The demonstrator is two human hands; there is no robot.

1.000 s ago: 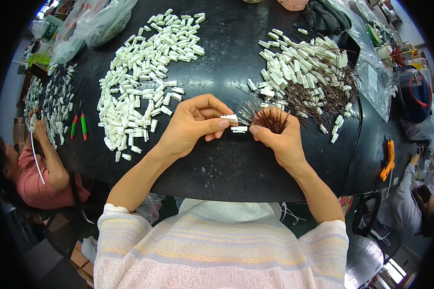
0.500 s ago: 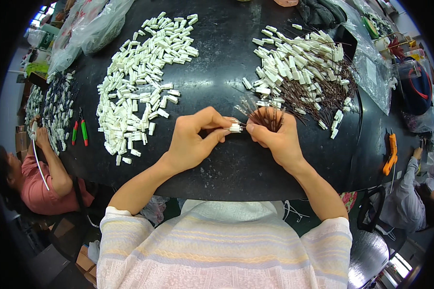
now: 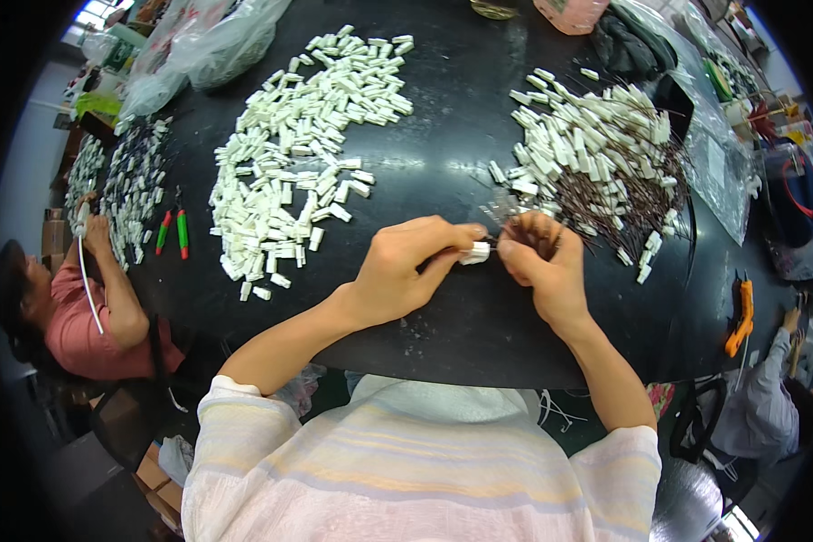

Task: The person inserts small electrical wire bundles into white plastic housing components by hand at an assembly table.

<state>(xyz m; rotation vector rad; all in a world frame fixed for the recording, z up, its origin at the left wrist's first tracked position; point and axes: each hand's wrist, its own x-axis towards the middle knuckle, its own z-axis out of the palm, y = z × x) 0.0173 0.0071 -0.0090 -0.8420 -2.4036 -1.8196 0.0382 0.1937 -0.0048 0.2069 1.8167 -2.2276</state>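
Observation:
Both hands meet over the black table (image 3: 443, 339) near its front edge. My left hand (image 3: 411, 269) is closed, with thumb and fingers pinching a small white connector housing (image 3: 475, 254). Just right of it, my right hand (image 3: 551, 269) is closed round a bundle of thin dark wires (image 3: 499, 211), whose pale metal tips point up and left. A dark wire end seems to run between the housing and the right fingertips, but whether it sits inside the housing I cannot tell. Most of the bundle is hidden by the right fingers.
Left lies a large pile of white housings (image 3: 280, 172); right, a pile of housings with brown wires (image 3: 596, 158). Red-and-green-handled tools (image 3: 173, 235), an orange tool (image 3: 741, 318) and plastic bags (image 3: 217, 45) lie around. Co-workers sit left (image 3: 95, 316) and right (image 3: 759, 397).
The whole view has shifted, so the table's things appear farther right and lower. Both hands remain close together; the wire bundle looks less fanned out and more blurred above the right hand.

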